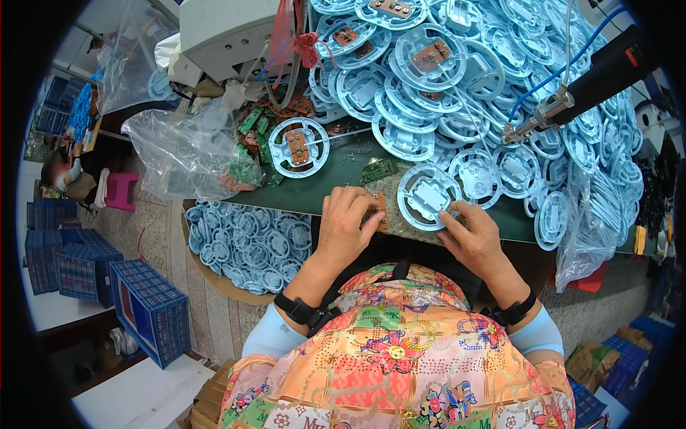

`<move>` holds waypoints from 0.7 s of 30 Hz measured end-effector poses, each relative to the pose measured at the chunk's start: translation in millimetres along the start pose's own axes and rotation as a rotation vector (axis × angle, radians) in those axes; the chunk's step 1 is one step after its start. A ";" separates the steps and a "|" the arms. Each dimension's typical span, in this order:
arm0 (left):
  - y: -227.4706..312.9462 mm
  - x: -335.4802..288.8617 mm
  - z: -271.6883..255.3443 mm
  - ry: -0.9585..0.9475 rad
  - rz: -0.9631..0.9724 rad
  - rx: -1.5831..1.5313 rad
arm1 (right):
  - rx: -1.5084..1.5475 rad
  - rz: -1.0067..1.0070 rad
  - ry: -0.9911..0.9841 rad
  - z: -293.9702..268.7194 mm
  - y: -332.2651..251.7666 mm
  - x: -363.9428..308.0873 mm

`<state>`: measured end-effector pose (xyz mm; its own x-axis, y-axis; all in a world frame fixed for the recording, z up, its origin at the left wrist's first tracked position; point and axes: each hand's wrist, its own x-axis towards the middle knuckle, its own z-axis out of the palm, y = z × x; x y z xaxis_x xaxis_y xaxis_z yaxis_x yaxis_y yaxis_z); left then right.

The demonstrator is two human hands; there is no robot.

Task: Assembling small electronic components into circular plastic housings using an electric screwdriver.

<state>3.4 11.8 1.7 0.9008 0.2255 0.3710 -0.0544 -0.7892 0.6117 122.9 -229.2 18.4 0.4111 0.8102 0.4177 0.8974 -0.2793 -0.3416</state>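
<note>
Board sits in the left hand, its grip nearly closed on it; the right hand pinches a disc by the rim, at the front of the desk. Slack pinching could drop either; the crowding pile might slide onto both.

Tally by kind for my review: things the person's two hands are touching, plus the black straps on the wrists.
Brown board at the left hand: 1
Blue disc at the right hand: 1
Black straps: 2
Total: 4
</note>
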 end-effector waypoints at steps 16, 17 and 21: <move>0.3 -2.9 -0.2 0.060 -0.031 -0.013 | -0.088 0.023 -0.062 7.1 -9.0 2.3; -1.4 -3.1 0.2 0.062 -0.032 -0.011 | -0.086 0.021 -0.062 7.0 -8.1 1.0; -5.0 -5.8 1.4 0.063 -0.048 0.008 | -0.136 -0.043 -0.024 3.4 -1.5 -4.1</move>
<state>-1.0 13.6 -4.5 0.8732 0.2984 0.3853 -0.0084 -0.7813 0.6241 119.4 -230.4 14.3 0.3692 0.8348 0.4083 0.9282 -0.3099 -0.2058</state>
